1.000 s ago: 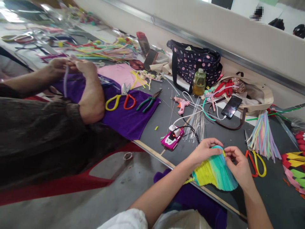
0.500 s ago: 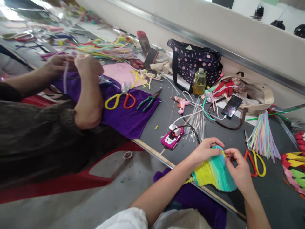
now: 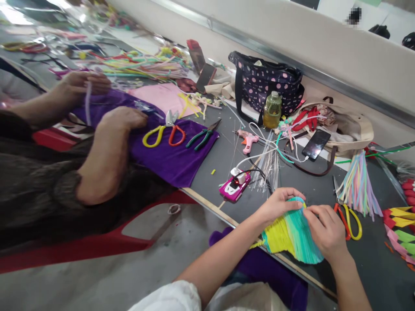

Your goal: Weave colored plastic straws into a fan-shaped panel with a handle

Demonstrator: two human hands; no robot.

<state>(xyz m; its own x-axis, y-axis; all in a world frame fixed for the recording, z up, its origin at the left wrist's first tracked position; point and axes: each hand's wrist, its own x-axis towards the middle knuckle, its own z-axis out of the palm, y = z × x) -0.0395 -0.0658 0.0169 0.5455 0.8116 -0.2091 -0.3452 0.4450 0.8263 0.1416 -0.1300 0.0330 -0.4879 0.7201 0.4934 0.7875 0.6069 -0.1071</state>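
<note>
A fan-shaped piece of pipe cleaners (image 3: 300, 239), shading from yellow to teal and blue, is held over the table's front edge. My left hand (image 3: 279, 206) grips its upper rim, thumb on the near face and fingers behind. At the same rim, the fingertips of my right hand (image 3: 328, 229) are pinched together by a small yellow bit, most of which they cover. A yellow stem (image 3: 257, 245) sticks out at the piece's lower left. Just beyond my right hand lie scissors (image 3: 352, 222) with one red and one yellow handle.
A pink glue gun (image 3: 249, 141), clear sticks (image 3: 267, 168), a magenta power strip (image 3: 234, 188) and a charging phone (image 3: 317, 144) lie ahead. Pastel pipe cleaners (image 3: 359, 185) stand right. On the left, a co-worker's hands (image 3: 121, 119) are over purple cloth (image 3: 171, 164) with scissors and pliers (image 3: 204, 136).
My right hand has turned and closed in on the rim, covering more of the yellow bit. My left hand keeps its hold. The co-worker's nearer hand has dropped toward the purple cloth.
</note>
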